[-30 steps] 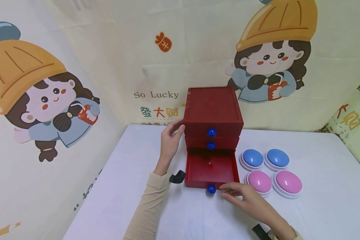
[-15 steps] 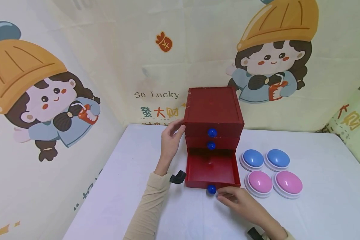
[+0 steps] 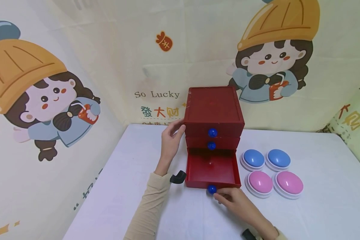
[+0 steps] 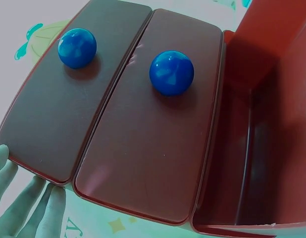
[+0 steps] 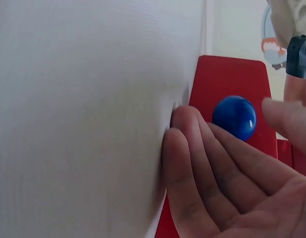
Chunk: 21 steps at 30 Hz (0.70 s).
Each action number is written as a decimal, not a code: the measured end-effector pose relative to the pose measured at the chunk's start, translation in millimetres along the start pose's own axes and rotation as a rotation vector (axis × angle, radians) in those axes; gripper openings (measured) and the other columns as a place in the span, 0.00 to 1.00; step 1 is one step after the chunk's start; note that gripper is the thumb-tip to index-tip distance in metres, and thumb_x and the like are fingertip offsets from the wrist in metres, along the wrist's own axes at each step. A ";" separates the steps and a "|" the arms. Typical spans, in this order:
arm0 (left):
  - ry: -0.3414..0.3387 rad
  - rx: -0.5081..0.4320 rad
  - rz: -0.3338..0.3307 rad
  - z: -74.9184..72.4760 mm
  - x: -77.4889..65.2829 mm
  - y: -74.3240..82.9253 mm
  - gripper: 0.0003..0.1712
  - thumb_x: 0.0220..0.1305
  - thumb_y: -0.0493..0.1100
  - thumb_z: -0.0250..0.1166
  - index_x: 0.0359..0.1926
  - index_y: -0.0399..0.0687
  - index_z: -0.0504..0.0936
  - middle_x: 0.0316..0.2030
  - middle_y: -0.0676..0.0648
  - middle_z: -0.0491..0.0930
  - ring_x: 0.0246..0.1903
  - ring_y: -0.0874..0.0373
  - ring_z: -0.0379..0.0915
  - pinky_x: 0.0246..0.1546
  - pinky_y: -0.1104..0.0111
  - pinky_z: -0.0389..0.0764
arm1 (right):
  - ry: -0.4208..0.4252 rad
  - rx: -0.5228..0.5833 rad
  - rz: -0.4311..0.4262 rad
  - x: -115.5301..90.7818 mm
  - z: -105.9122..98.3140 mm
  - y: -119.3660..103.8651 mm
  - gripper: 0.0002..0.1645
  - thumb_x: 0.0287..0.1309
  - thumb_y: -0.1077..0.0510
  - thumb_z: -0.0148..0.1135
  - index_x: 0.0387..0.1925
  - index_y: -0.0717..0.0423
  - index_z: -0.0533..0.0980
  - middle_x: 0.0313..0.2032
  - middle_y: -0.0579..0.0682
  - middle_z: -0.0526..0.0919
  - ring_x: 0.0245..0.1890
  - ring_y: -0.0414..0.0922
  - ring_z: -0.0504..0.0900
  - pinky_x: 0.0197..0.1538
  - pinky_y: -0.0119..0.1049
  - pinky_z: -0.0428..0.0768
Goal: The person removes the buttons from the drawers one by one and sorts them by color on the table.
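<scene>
A red cabinet (image 3: 214,105) has three stacked drawers with round blue knobs. Its bottom drawer (image 3: 198,170) is pulled out, and nothing lies inside. My left hand (image 3: 170,143) rests against the cabinet's upper left side; in the left wrist view its fingers (image 4: 51,213) lie straight along the edge of the top drawer front. At the bottom drawer's blue knob (image 3: 211,189) is my right hand (image 3: 240,205). The right wrist view has the fingers (image 5: 232,173) beside that knob (image 5: 234,117), lightly bent, with the thumb (image 5: 286,121) apart from it on the other side.
Right of the cabinet, two blue-topped round push lights or buttons (image 3: 253,158) stand behind two pink-topped ones (image 3: 260,182). All sit on a white table (image 3: 327,206). A printed cloth (image 3: 132,60) hangs behind the cabinet.
My right hand has moved left and slightly down from the drawer's front edge to beside the bottom knob. The left hand and the drawer have stayed put.
</scene>
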<state>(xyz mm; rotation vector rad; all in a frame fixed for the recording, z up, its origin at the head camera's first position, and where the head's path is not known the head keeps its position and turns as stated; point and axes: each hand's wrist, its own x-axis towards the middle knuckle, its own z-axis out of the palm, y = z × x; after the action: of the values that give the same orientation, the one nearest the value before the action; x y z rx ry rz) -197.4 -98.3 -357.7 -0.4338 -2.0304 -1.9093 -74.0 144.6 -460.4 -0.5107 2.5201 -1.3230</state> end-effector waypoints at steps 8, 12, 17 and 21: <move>0.007 -0.006 -0.002 0.4 0.2 -0.9 0.20 0.70 0.35 0.61 0.60 0.33 0.77 0.56 0.37 0.79 0.57 0.49 0.77 0.57 0.60 0.81 | 0.035 0.035 0.076 5.0 5.5 -0.6 0.17 0.66 0.46 0.62 0.37 0.53 0.86 0.25 0.42 0.83 0.26 0.36 0.78 0.31 0.27 0.79; 0.005 -0.002 -0.006 0.2 -0.1 -0.9 0.20 0.70 0.35 0.61 0.60 0.34 0.77 0.57 0.37 0.79 0.57 0.49 0.77 0.57 0.59 0.81 | 0.066 0.037 0.097 6.6 7.7 -0.1 0.17 0.66 0.44 0.62 0.32 0.51 0.85 0.23 0.42 0.82 0.24 0.36 0.77 0.28 0.27 0.78; 0.004 -0.005 -0.003 0.0 0.1 -0.3 0.20 0.70 0.35 0.61 0.60 0.34 0.77 0.57 0.37 0.79 0.57 0.48 0.77 0.58 0.54 0.80 | 0.091 0.061 0.141 9.1 10.7 0.2 0.17 0.65 0.44 0.62 0.31 0.51 0.86 0.22 0.42 0.82 0.24 0.38 0.77 0.27 0.28 0.78; 0.000 -0.001 -0.006 -0.4 0.4 -0.6 0.20 0.70 0.36 0.61 0.61 0.34 0.77 0.57 0.37 0.79 0.57 0.48 0.77 0.58 0.55 0.80 | 0.081 0.078 0.159 10.8 10.4 0.2 0.17 0.65 0.44 0.62 0.33 0.52 0.86 0.24 0.43 0.83 0.25 0.39 0.78 0.27 0.29 0.80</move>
<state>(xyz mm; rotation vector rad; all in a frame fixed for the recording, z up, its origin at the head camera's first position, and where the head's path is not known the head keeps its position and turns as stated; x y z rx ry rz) -198.0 -98.8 -358.0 -0.4288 -2.0333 -1.9139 -80.0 132.5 -466.9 -0.2392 2.5012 -1.4015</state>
